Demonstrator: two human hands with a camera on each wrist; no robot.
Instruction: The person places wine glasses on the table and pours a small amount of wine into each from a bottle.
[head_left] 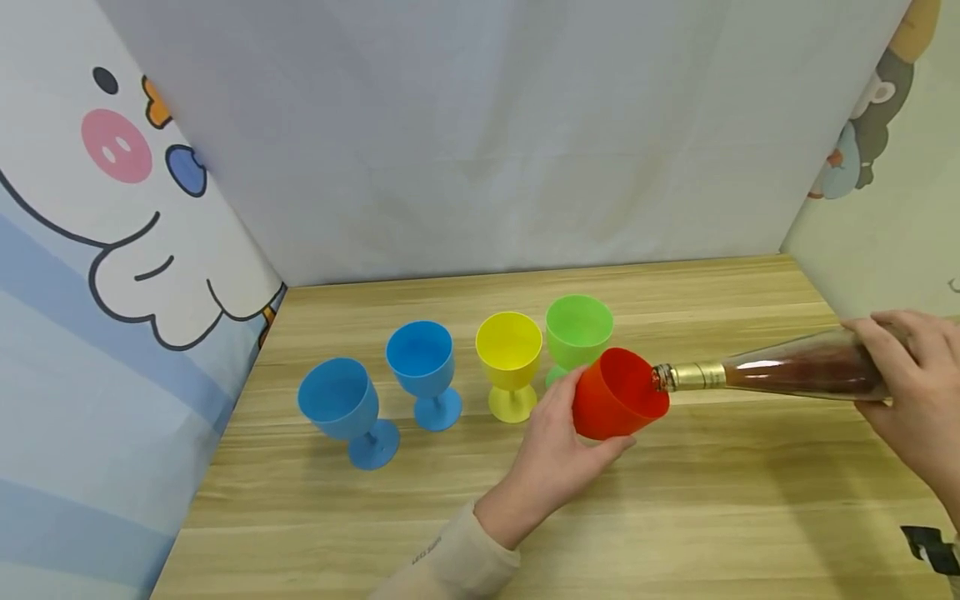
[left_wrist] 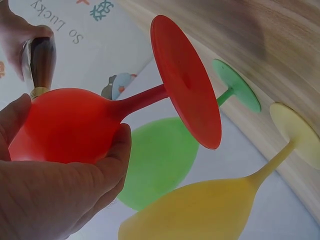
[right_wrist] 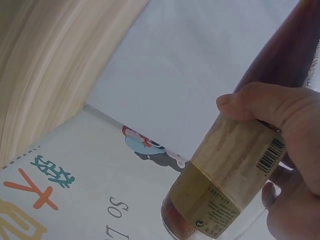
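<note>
Red goblet [head_left: 606,404] tilted, left hand [head_left: 553,454] wrapped round it, right hand [head_left: 917,379] gripping the glass bottle [head_left: 802,367]; pouring seems underway, four goblets [head_left: 508,354] leftward showing no drink!

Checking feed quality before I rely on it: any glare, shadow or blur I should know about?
Head: bright, with a pale glint along the bottle and a soft shadow on the table; left wrist: dimmer, greyish, red goblet clearly outlined; right wrist: also dim, fine print on the label soft.
</note>
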